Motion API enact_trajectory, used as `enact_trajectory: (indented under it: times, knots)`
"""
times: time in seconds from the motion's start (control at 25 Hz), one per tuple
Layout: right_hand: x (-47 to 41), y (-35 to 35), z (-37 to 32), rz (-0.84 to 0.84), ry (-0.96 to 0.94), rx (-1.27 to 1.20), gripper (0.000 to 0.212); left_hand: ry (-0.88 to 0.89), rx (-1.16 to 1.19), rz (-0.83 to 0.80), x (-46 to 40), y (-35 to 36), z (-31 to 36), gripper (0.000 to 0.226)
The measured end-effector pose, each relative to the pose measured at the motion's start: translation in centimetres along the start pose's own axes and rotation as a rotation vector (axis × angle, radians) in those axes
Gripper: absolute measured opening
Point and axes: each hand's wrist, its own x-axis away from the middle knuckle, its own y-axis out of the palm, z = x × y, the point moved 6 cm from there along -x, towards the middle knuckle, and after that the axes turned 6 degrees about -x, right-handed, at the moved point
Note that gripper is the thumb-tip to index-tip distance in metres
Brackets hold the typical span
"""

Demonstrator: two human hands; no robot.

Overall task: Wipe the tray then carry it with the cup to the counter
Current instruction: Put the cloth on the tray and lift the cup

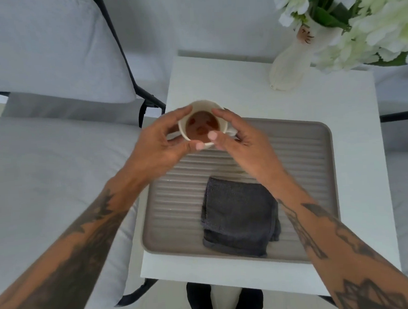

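A white cup (201, 109) with brown liquid in it sits between both hands, above the far left corner of the tray. My left hand (159, 142) wraps its left side and my right hand (240, 140) its right side, thumbs meeting at the near rim. The ribbed grey-beige tray (313, 162) lies on a small white table (254, 98). A folded dark grey cloth (240, 216) rests on the near middle of the tray. Whether the cup stands on a surface or is lifted I cannot tell.
A white vase (288, 65) with white flowers (369, 24) stands at the table's far right corner. Grey cushioned chairs with black frames (131, 70) flank the table on the left and right. The table's near edge is close to my legs.
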Motion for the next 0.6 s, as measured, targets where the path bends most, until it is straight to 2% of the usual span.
enact_trajectory:
  times: [0.24,0.4,0.52,0.6]
  knots:
    - [-2.9,4.1,2.2,-0.055,0.015,0.046,0.052,-0.102,-0.007,0.058,-0.4,-2.6,-4.5,0.081]
    - [-2.4,3.7,1.5,-0.030,0.017,0.211,0.059,-0.050,-0.032,0.070,-0.2,-2.6,-4.4,0.083]
    - [2.9,1.7,0.4,0.153,-0.022,0.485,0.049,0.002,-0.234,0.320,3.8,-3.8,-4.0,0.066]
    - [8.7,2.2,1.9,0.168,-0.005,0.639,0.045,0.057,-0.405,0.431,9.0,-2.0,-4.3,0.046]
